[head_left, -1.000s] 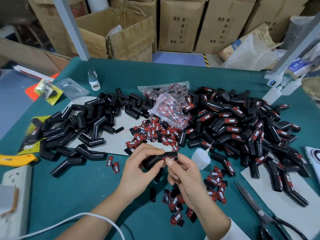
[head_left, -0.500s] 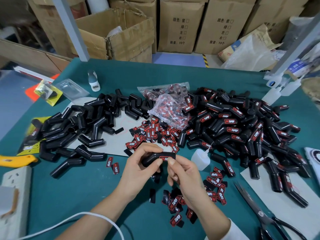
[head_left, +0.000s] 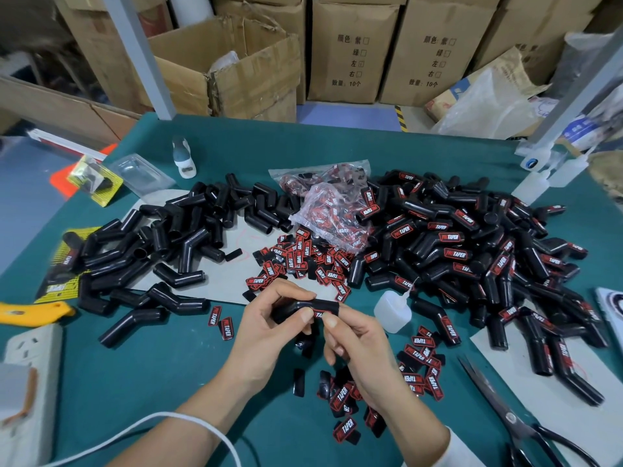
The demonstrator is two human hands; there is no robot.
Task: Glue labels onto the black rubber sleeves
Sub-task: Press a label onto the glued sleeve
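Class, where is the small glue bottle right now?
The glue bottle stands right of the right hand, at the near edge of the labelled sleeves pile.

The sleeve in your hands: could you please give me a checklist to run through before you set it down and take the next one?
1. Sleeve held firmly: ok, left hand grips it.
2. Label on the sleeve: ok, right hand pinches it in place.
3. Label straight and fully bonded: cannot tell, fingers cover it.
4. Glue bottle within reach: ok, just right of the hands.
5. Loose labels available: ok.
6. Unlabelled sleeves left: ok, pile on the left.
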